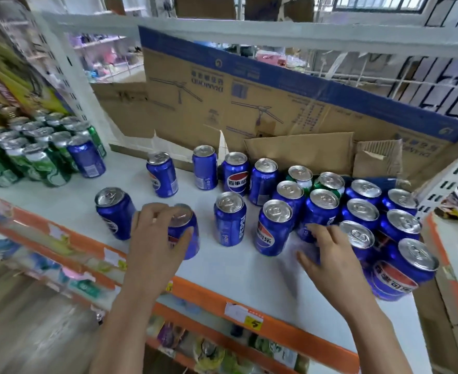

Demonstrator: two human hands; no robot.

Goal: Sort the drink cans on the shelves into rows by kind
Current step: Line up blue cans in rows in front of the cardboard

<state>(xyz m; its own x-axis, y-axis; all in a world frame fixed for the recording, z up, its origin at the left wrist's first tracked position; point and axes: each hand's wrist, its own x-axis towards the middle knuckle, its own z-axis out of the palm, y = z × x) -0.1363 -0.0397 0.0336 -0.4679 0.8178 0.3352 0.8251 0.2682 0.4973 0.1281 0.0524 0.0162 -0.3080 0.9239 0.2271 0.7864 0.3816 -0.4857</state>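
My left hand (156,233) is clamped over a blue can (184,233) near the front of the shelf (236,268), fingers (152,211) curled across its lid and thumb pressed against its side. The can stands upright, or nearly so.

My right hand (326,252) sits lower right, its fingers (312,229) bent and blurred against the blue cans at the front of the right-hand cluster (357,211); whether they actually grip one I cannot tell.

Just left of my held can stands a loose blue can (114,211), tilted slightly. Between my hands are two more (230,218), upright and a little apart. Behind them runs a ragged back row (205,167) of four blue cans near the cardboard (249,98) that leans along the rear of the shelf.

The cluster to the right is packed tight, cans touching, mostly blue. Two green cans (300,176) stand side by side at its back. The nearest blue can (403,268) sits by the shelf's right front corner.

Far left, well apart, a block of green cans (33,155) stands in rows, with one blue can (86,156) at its right edge.

The shelf's front edge carries an orange strip (289,333) with a yellow price tag (245,315).
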